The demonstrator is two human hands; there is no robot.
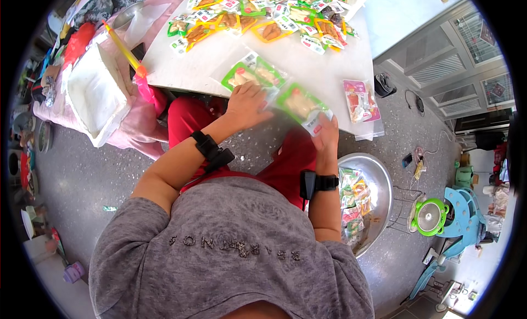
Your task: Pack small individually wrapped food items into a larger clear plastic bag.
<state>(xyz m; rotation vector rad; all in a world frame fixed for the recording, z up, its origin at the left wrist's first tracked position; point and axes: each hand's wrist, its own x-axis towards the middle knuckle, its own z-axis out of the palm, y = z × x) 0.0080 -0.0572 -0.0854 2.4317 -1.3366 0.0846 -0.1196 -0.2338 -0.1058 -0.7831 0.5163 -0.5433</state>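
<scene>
My right hand (325, 132) holds the lower end of a green-edged food packet (300, 105), with pale pieces showing through its clear window. My left hand (249, 105) rests with spread fingers on the near edge of similar green-edged packets (266, 72), which lie partly in clear plastic at the front of the white table (185, 68). Whether the left fingers grip anything cannot be told. A pink packet (357, 100) lies on a clear bag at the table's right corner. Many small green, yellow and white packets (271, 31) are heaped farther back.
A metal basin (385, 191) holding packets stands on the floor to the right. At the left, a white foam box (96, 88) and a yellow tube-like object (123, 47) lie on pink cloth. A green fan (429, 216) and a blue chair (463, 212) are farther right.
</scene>
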